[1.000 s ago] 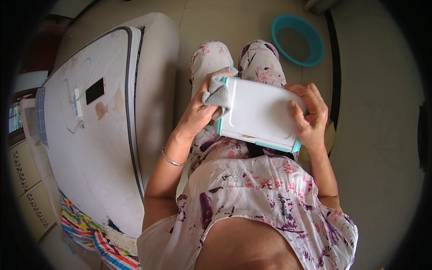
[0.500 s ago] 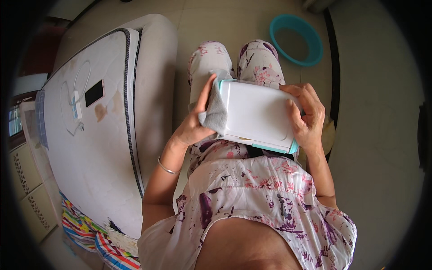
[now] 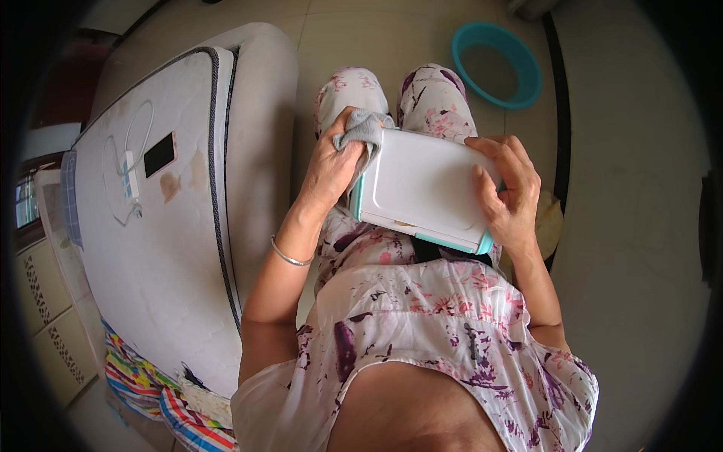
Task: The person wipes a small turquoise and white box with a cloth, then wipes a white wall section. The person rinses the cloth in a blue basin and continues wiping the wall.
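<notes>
Your left hand (image 3: 331,169) presses a grey cloth (image 3: 363,129) against the white box (image 3: 425,188), fingers closed on it. Your right hand (image 3: 508,192) clamps the far end only. Judgement: hard wiping could twist the box free onto your lap.

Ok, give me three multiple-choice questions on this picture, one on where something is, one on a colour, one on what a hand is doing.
1. Where does the black phone lie?
A. on the mattress
B. in the basin
C. on the lap

2. What colour is the basin on the floor?
A. red
B. teal
C. yellow

3. What does the left hand do?
A. hangs free
B. presses a grey cloth to the white box
C. holds the phone

Answers: 1 A, it rests on the mattress beside a white cable. 2 B, its rim is teal. 3 B, the cloth is bunched at the box corner; the right hand grips the other end.
</notes>
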Demonstrator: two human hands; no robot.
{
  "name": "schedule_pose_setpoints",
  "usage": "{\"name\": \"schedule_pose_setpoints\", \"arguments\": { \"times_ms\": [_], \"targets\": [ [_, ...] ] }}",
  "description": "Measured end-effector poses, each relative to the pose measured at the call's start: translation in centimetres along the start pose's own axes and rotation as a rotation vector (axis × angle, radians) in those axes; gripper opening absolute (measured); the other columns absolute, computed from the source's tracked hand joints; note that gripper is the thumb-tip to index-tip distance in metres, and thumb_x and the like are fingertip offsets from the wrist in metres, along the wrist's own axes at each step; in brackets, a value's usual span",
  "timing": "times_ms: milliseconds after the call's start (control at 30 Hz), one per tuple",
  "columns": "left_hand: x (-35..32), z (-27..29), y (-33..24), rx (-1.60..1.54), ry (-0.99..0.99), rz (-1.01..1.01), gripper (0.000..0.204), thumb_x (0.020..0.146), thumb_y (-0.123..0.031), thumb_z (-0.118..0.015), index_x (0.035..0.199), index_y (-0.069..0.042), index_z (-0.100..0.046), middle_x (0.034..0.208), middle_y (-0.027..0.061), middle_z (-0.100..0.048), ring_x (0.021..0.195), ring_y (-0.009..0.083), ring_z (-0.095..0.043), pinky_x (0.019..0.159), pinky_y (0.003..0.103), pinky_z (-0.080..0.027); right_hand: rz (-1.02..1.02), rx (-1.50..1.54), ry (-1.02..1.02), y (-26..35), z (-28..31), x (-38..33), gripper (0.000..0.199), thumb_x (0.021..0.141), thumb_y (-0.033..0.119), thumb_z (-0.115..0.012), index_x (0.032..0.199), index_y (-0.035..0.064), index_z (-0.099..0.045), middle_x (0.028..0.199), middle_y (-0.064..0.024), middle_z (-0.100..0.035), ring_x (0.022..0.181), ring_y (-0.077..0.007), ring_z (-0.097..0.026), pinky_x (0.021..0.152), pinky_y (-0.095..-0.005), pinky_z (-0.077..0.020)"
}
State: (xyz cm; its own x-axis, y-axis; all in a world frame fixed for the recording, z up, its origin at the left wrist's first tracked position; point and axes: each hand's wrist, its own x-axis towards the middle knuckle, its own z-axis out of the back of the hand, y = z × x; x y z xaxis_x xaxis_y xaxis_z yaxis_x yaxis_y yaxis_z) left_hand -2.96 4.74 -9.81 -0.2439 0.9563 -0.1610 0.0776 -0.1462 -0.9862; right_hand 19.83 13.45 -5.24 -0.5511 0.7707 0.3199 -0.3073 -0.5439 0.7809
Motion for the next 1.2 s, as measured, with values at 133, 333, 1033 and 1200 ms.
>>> {"name": "schedule_pose_setpoints", "arguments": {
  "times_ms": [133,333,1033,1200],
  "targets": [
    [-0.4,-0.7,0.3,0.075,-0.017,-0.074,0.044,0.088,-0.006,-0.048,0.131,-0.003,-0.044,0.127,0.0109,-0.053,0.12,0.019,-0.048,0.101,0.029,-0.037,-0.045,0.051,-0.043,-0.4,-0.1,0.0,0.021,0.074,0.001,-0.057,0.093,-0.0005,-0.065,0.081,-0.0114,-0.057,0.07,-0.0229,-0.057,0.061,-0.0299,-0.0454],
    [-5.5,-0.6,1.0,0.277,0.167,-0.119,0.102,0.078,-0.008,-0.069,0.148,-0.006,0.005,0.15,0.0185,-0.021,0.138,0.027,-0.024,0.112,0.035,-0.022,-0.06,0.059,-0.064,-0.2,0.0,0.0,0.018,0.076,-0.001,-0.056,0.091,-0.0009,-0.066,0.08,-0.0106,-0.058,0.071,-0.0211,-0.058,0.062,-0.0295,-0.0451],
    [-5.8,-1.9,3.7,-0.093,-0.18,0.022,0.049,0.101,-0.026,-0.038,0.142,0.0,-0.028,0.136,0.0119,-0.044,0.123,0.018,-0.044,0.103,0.03,-0.036,0.221,-0.016,-0.115,1.0,0.1,-0.7,0.029,0.065,0.006,-0.063,0.092,-0.0036,-0.063,0.087,-0.0159,-0.062,0.078,-0.0285,-0.059,0.072,-0.0337,-0.0468],
    [-5.2,-0.9,3.8,-0.128,-0.098,-0.132,0.064,0.098,-0.041,-0.038,0.146,-0.004,-0.018,0.148,0.0102,-0.028,0.134,0.02,-0.031,0.11,0.034,-0.027,0.553,-0.077,-0.155,0.6,-0.8,-0.1,0.036,0.062,0.005,-0.064,0.096,-0.006,-0.064,0.09,-0.016,-0.061,0.081,-0.0308,-0.059,0.074,-0.0413,-0.0467]
  ]
}}
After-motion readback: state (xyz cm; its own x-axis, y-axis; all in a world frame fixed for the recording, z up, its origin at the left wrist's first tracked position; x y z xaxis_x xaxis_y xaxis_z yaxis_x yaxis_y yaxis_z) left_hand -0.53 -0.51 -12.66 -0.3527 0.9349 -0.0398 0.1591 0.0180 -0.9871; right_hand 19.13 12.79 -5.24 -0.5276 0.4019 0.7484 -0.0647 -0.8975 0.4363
